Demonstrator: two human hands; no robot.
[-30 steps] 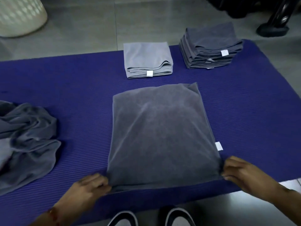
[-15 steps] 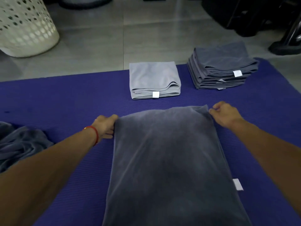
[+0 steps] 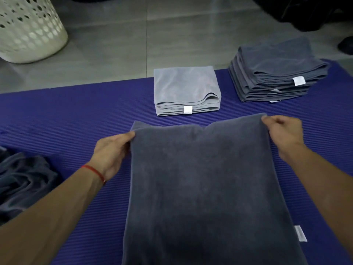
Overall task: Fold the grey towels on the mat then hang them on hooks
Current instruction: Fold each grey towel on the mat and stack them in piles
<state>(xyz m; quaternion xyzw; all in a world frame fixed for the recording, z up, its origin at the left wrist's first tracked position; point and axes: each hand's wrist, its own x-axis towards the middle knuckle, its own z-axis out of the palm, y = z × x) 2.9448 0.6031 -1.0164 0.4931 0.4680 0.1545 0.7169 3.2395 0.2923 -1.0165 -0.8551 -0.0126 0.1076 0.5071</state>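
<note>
On mat (image 3: 76,115), both hands pinching dark towel (image 3: 206,188), basket (image 3: 28,29) behind

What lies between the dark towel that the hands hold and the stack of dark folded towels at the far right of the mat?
Nothing visible does. Both hands, left hand and right hand, pinch the dark grey towel at its far corners, and only bare mat separates it from the dark folded stack. The light grey folded towel sits off to the left.
</note>
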